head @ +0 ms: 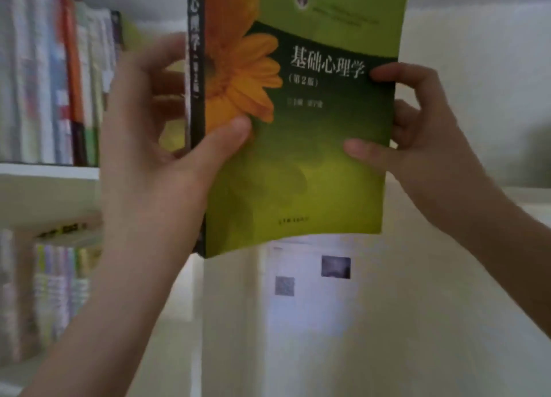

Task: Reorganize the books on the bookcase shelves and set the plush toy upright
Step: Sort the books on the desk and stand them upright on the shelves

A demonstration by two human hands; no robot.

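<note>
The book (298,158) stands upright in mid-air, right of the shelf (47,170), long axis vertical, cover facing you, spine to the left. Your left hand (155,146) clasps the spine edge, thumb on the cover. Your right hand (423,140) pinches the open edge, likely steadying it to slot beside the row (53,83) there.

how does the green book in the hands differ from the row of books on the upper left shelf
The green book is held in the air by the left hand and right hand; the row of books stands on the shelf. The green book shows its front cover, with an orange flower; the row of books shows only spines, in mixed colours. Both stand upright.
</note>
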